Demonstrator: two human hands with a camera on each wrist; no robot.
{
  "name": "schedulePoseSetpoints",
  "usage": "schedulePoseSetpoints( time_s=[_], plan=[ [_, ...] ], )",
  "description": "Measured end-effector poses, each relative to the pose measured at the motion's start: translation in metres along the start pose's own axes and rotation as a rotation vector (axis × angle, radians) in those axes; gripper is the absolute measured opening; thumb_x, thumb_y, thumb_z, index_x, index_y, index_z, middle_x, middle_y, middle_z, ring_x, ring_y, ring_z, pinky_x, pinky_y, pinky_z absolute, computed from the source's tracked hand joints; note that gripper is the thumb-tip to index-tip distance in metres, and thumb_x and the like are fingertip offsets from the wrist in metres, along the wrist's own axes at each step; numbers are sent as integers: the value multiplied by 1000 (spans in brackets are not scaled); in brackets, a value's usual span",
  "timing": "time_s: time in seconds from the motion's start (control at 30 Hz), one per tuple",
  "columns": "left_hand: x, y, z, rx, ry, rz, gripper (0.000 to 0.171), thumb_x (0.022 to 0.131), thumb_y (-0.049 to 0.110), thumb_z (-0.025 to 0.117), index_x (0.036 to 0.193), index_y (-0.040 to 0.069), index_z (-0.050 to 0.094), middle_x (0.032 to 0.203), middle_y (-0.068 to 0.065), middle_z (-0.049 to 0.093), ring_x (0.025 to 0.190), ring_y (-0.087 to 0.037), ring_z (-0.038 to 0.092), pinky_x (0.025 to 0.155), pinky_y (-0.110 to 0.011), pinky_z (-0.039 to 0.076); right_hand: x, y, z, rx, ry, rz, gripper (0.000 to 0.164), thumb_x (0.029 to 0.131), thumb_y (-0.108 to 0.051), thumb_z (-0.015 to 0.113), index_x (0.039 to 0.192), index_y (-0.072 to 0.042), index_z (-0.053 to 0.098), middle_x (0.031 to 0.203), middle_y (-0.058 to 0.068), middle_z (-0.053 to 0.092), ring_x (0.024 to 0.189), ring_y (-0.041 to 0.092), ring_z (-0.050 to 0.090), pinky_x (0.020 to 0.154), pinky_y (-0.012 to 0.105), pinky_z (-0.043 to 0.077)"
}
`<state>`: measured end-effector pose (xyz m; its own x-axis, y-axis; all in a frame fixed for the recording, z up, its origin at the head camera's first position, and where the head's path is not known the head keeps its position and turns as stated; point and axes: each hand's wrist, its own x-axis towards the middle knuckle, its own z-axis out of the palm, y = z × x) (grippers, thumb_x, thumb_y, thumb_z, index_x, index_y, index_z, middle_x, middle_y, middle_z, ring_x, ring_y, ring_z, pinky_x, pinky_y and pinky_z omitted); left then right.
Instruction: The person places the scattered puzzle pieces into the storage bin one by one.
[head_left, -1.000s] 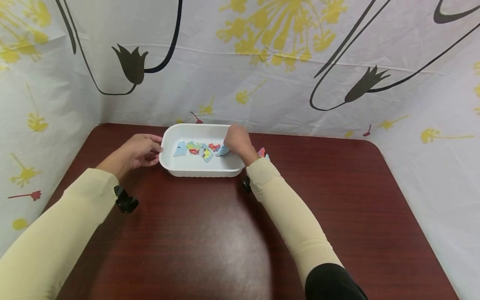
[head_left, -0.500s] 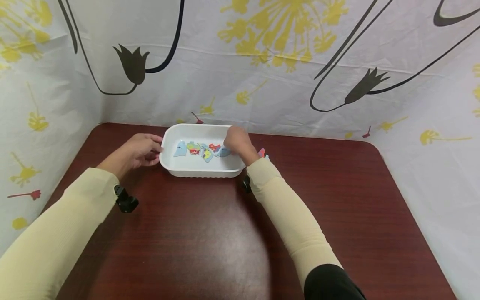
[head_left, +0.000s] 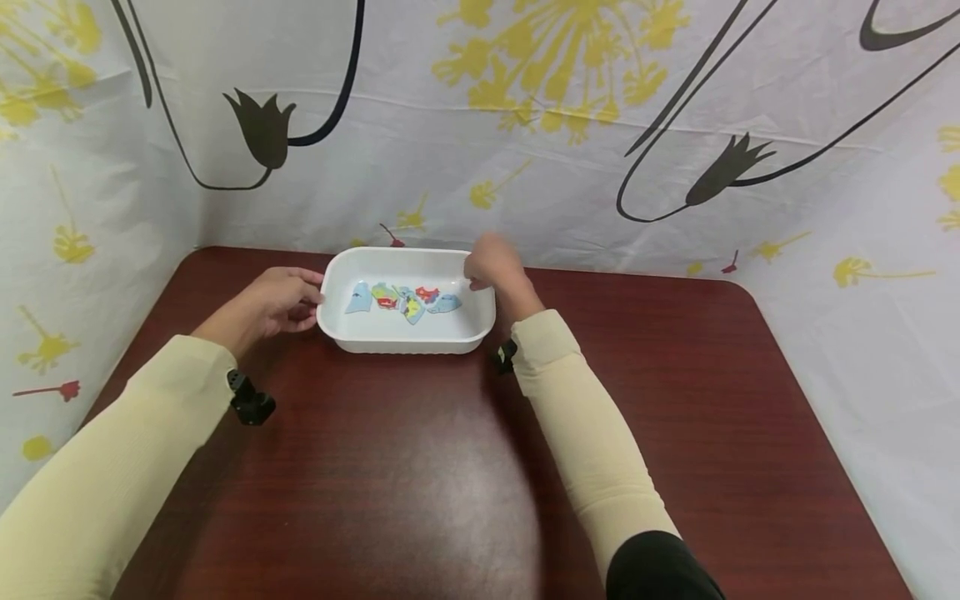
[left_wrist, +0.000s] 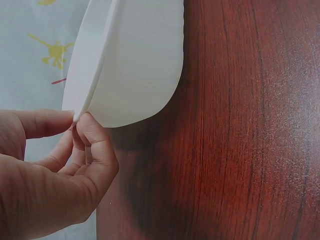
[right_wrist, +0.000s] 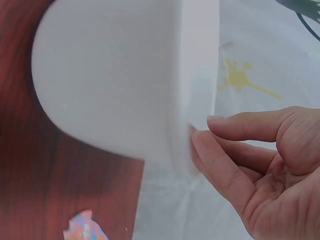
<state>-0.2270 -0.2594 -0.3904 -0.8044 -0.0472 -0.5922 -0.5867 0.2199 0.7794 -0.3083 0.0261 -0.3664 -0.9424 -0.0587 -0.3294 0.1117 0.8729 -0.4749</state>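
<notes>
A white rectangular tray stands near the table's far edge. Inside it lie several flat, printed, puzzle-like pieces: a light-blue piece at the left, a red piece and a blue piece further right. My left hand pinches the tray's left rim between thumb and fingers, as the left wrist view shows. At the far right corner my right hand hovers over the rim. Its thumb and bent forefinger are slightly apart with nothing visible between them; whether they touch the rim is unclear.
A pink-and-blue printed piece lies on the table right of the tray, hidden in the head view by the right arm. The dark red-brown wooden table is bordered by a white patterned cloth behind and at the sides.
My right hand has risen off the blue piece and moved right to the tray's far corner, leaving that piece in the tray. The left hand stays at the left rim.
</notes>
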Motion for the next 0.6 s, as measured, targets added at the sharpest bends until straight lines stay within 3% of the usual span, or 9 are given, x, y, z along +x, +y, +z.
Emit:
schedulePoseSetpoints(
  time_s=[0.17, 0.37, 0.6],
  plan=[
    [0, 0, 0, 7, -2, 8, 48, 98, 12, 53, 143, 8, 39, 113, -10, 48, 81, -17, 54, 70, -25, 53, -2, 8, -14, 71, 29, 23, 6, 83, 2, 63, 79, 0, 60, 73, 11, 63, 66, 19, 71, 58, 25, 56],
    [1, 1, 1, 7, -8, 7, 49, 98, 11, 53, 144, 8, 38, 115, -11, 47, 82, -17, 54, 71, -25, 53, -4, 25, -24, 176, 61, 13, 7, 80, 4, 62, 73, 1, 61, 68, 13, 66, 65, 22, 72, 65, 34, 59],
    [-1, -2, 1, 4, -11, 13, 49, 98, 11, 52, 145, 8, 37, 115, -12, 46, 82, -17, 53, 70, -25, 53, -11, 43, -32, 150, 91, -3, 4, 80, 1, 63, 78, 3, 66, 76, 17, 71, 71, 26, 73, 65, 35, 58]
  ],
)
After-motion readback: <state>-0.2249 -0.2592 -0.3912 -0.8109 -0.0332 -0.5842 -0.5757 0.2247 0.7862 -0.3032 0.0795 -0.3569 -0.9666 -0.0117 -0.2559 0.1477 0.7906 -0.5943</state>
